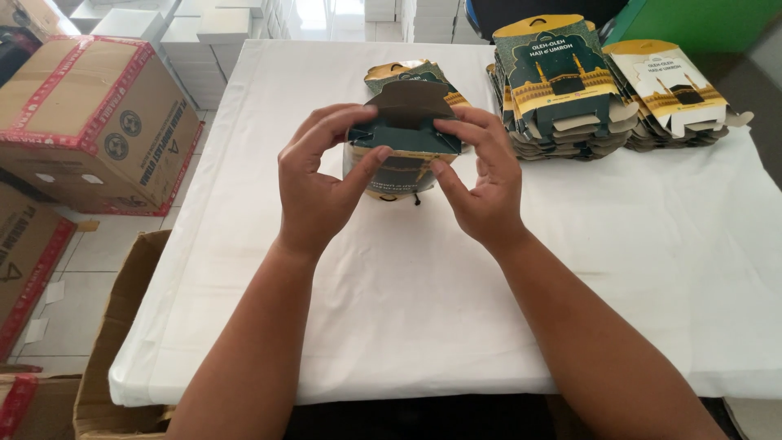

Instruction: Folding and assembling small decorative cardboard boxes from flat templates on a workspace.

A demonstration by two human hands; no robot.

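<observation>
Hands meet over the middle of the bench (407, 310): your left hand (318, 187) and right hand (481, 183) each pinch a side of the box (405, 134), thumbs under, seemingly to steady it while the flap folds. Its open end and brown flap point far, long axis running near to far; flat stacks (562, 90) lie far right.
</observation>
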